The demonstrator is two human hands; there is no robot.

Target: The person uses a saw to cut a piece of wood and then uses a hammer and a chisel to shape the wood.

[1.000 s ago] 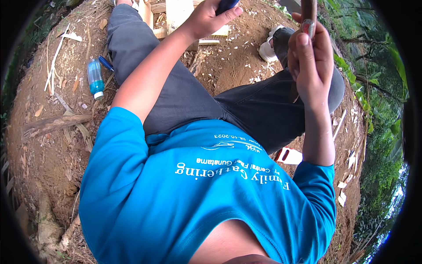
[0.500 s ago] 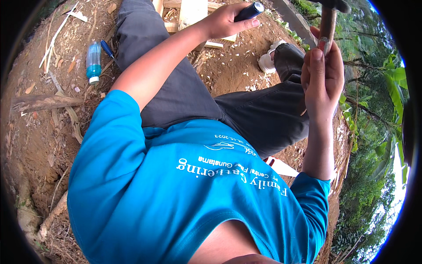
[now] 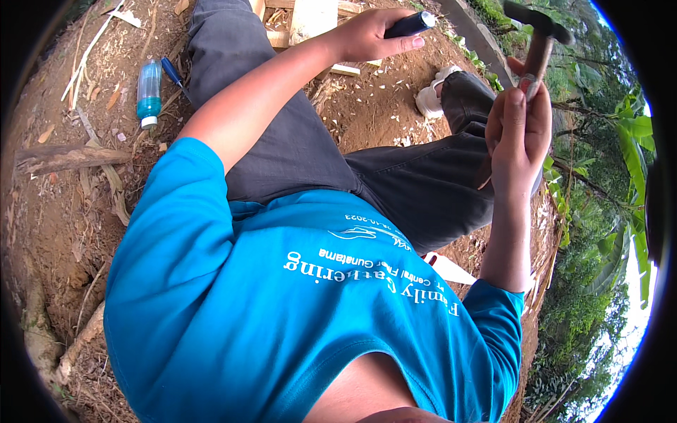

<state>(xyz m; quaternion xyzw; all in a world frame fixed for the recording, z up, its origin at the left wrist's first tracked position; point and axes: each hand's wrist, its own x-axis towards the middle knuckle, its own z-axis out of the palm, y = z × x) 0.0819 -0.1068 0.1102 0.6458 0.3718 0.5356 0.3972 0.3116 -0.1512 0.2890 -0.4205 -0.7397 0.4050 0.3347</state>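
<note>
My left hand (image 3: 375, 37) is wrapped round a dark blue tool handle (image 3: 412, 25) with a pale butt end. The working end of that tool is hidden behind my hand, just right of the wooden pieces (image 3: 310, 22) on the ground. On the right, my right hand (image 3: 518, 127) grips a hammer (image 3: 539, 53) by its wooden handle. The dark metal hammer head is raised, well apart from the blue handle. My thumb lies along the hammer's shaft.
A clear bottle with blue-green liquid (image 3: 149, 95) and a blue-handled tool (image 3: 171, 72) lie on the soil at left. Beyond them is a branch (image 3: 74, 158). A pale blade with a red part (image 3: 451, 269) lies by my right thigh. Green plants (image 3: 599, 233) line the right side.
The hammer has come lower in view, so more of its head shows, and its handle leans further right. My left hand has shifted slightly right with the blue handle.
</note>
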